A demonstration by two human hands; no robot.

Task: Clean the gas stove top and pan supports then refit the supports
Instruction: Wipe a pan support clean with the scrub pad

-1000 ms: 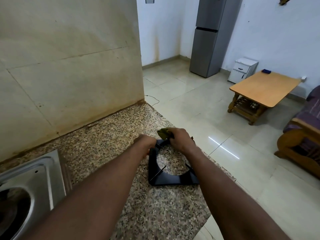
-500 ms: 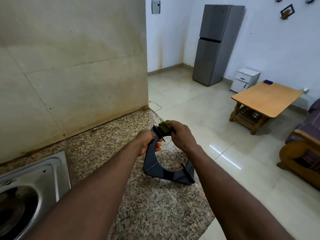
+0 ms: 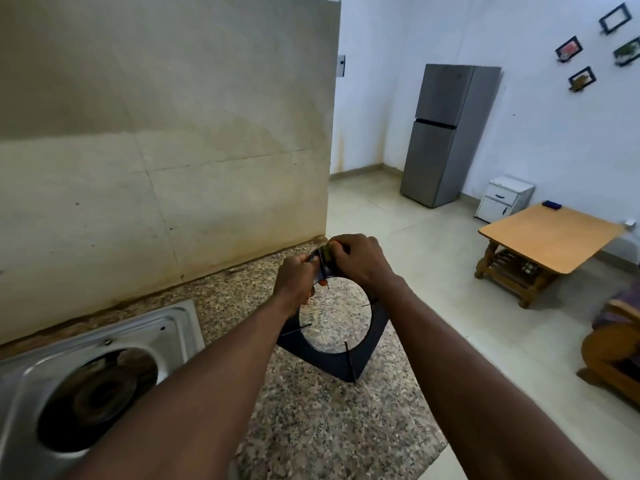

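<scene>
Item one, left hand [image 3: 294, 282]: we log it with the arm stretched forward from the lower left and the fingers curled round the upper left edge of the pan support [image 3: 378, 325], gripping it.

Item two, right hand [image 3: 360, 261]: the arm reaches in from the lower right, knuckles up. The fingers are bent over the support's top corner and pinch a small green-yellow scrub pad [image 3: 326, 252] against it. The two hands are almost touching; we cannot tell how much of the pad lies under the fingers.

Item three, pan support: a dark square frame with a round opening and thin prongs pointing inward. It stands tilted up on edge, its top corner in both hands and its lowest corner apparently resting on the bench [image 3: 311, 431].

Item four, bench: speckled granite, set against a stained beige wall panel [image 3: 156, 150].

Item five, gas stove [image 3: 175, 327]: a steel top at the left of the bench, just beside the support, with a dark burner [image 3: 93, 400] showing bare in its round well.

Item six, room beyond: a grey fridge [image 3: 446, 133], a small white cabinet [image 3: 504, 199], a wooden coffee table [image 3: 550, 237] and part of a wooden chair [image 3: 609, 351] at the right edge.
</scene>
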